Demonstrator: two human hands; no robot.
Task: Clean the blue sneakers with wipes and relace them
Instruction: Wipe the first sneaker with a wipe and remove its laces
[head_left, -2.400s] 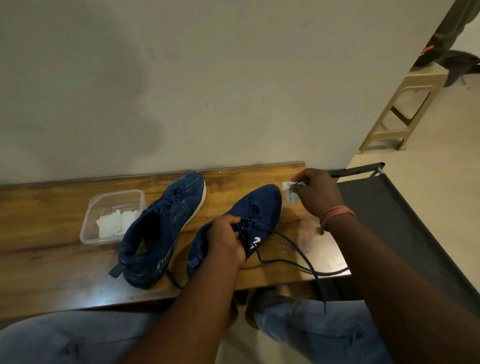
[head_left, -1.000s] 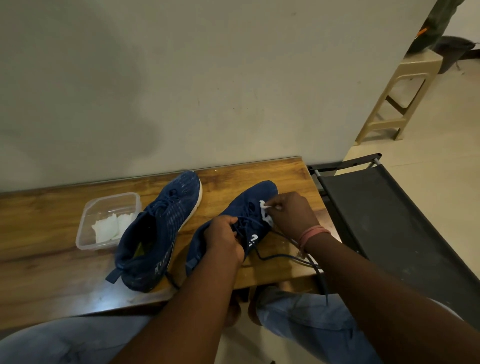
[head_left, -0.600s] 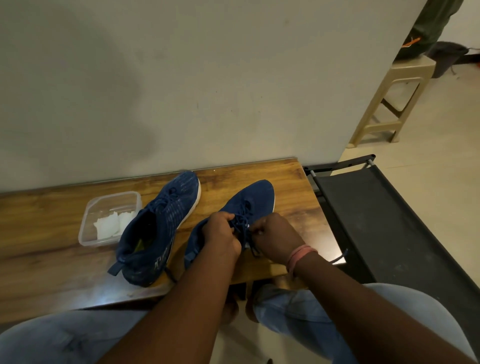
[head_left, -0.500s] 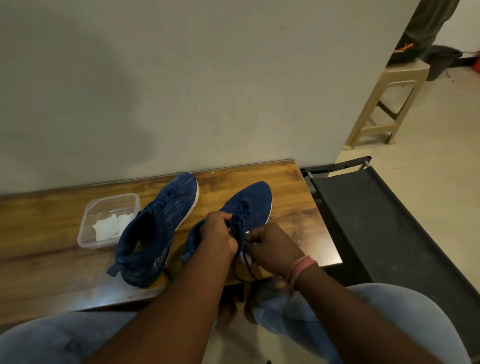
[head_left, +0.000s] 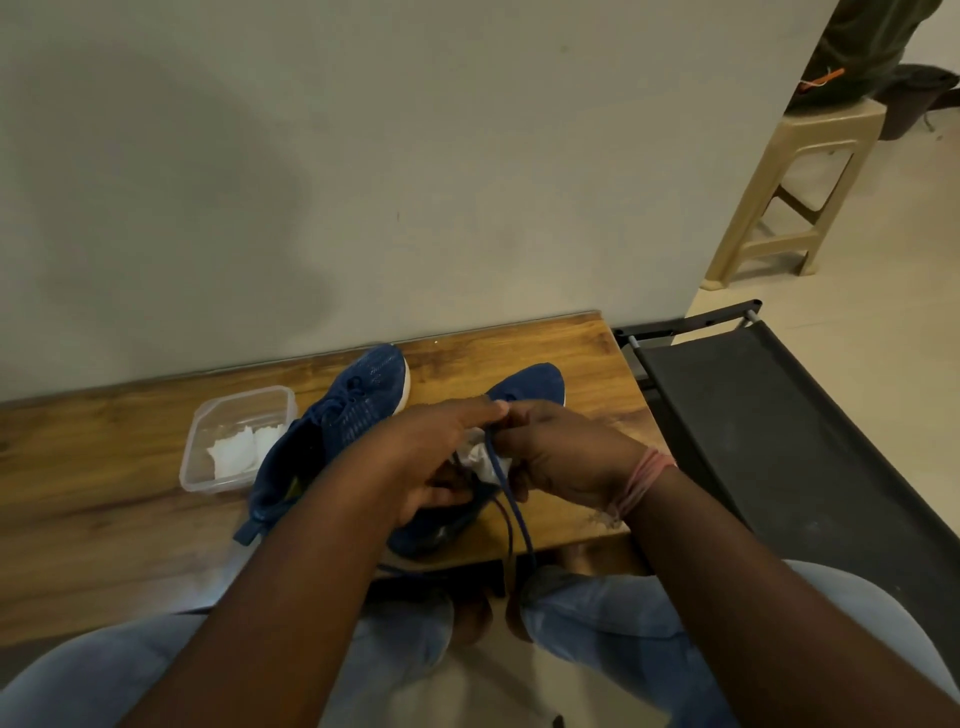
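Note:
Two blue sneakers stand on the wooden table (head_left: 104, 499). The left sneaker (head_left: 343, 426) stands free, toe towards the wall. My hands cover most of the right sneaker (head_left: 532, 384), leaving its toe in sight. My right hand (head_left: 566, 457) holds a crumpled white wipe (head_left: 478, 457) against the blue lace (head_left: 514, 514). The lace hangs down past the table's front edge. My left hand (head_left: 436, 452) reaches across, and its fingertips pinch the lace's upper end beside my right fingers.
A clear plastic tub (head_left: 197, 431) with white wipes sits left of the sneakers. The wall runs right behind the table. A black cot (head_left: 779, 441) adjoins the table on the right, with a beige plastic stool (head_left: 800, 192) beyond. My knees are under the front edge.
My right hand brought the wipe from the table's far right to the right sneaker. Both hands then rose from the sneaker, drawing the lace up between them.

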